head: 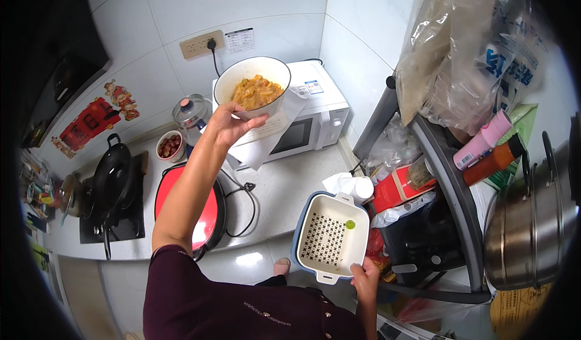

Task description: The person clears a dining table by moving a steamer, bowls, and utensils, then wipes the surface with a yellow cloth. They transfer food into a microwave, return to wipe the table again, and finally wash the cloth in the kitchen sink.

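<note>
My left hand (229,124) grips a white, dark-rimmed bowl (223,88), thumb at the rim and fingers along the side. Yellow-brown chunks of food in sauce (258,92) fill its lower part. The bowl appears over the top of a white microwave oven (333,99); its base is hidden, so I cannot tell whether it rests there. Lower right, my right hand (365,276) holds a white draining basket (313,206) by its near corner. The basket sits inside a blue outer basin (296,240). One small round green fruit (350,224) lies inside it.
A red-lidded electric pan (202,224) and its loose cord (254,210) lie on the counter (281,194). A bowl of reddish fruit (169,146) stands behind. A black wok (111,174) occupies the hob. At right, a loaded rack (447,176) and large steel steamer (522,231) crowd close.
</note>
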{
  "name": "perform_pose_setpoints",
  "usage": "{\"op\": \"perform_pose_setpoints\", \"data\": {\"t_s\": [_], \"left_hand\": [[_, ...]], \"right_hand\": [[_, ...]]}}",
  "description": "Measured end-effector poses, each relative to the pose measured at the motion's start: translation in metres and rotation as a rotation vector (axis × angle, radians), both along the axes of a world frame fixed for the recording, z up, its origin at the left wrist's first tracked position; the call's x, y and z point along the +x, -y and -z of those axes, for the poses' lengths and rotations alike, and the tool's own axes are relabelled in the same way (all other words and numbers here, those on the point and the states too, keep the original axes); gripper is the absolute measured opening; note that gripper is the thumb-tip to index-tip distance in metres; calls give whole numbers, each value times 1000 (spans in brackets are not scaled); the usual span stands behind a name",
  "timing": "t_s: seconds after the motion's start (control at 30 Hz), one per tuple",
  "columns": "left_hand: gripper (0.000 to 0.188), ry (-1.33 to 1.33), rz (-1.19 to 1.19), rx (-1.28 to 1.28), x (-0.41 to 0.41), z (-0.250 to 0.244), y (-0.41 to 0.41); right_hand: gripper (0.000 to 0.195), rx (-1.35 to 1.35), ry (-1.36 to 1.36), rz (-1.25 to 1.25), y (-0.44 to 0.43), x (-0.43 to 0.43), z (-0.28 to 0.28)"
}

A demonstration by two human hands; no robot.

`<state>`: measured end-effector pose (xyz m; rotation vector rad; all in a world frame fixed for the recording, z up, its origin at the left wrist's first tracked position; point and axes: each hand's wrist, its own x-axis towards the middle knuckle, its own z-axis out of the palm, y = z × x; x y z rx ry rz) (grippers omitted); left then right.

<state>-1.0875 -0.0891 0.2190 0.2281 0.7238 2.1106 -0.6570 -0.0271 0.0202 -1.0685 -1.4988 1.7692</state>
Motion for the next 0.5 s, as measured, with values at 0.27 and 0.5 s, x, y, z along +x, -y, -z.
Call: {"op": "perform_pose_setpoints", "data": {"t_s": [0.27, 0.5], "left_hand": [[67, 62, -21, -141, -40, 5, -37], [61, 0, 25, -66, -35, -7, -5]], "right_hand": [[17, 21, 32, -6, -10, -48, -8], [19, 158, 185, -94, -47, -115, 31]]}}
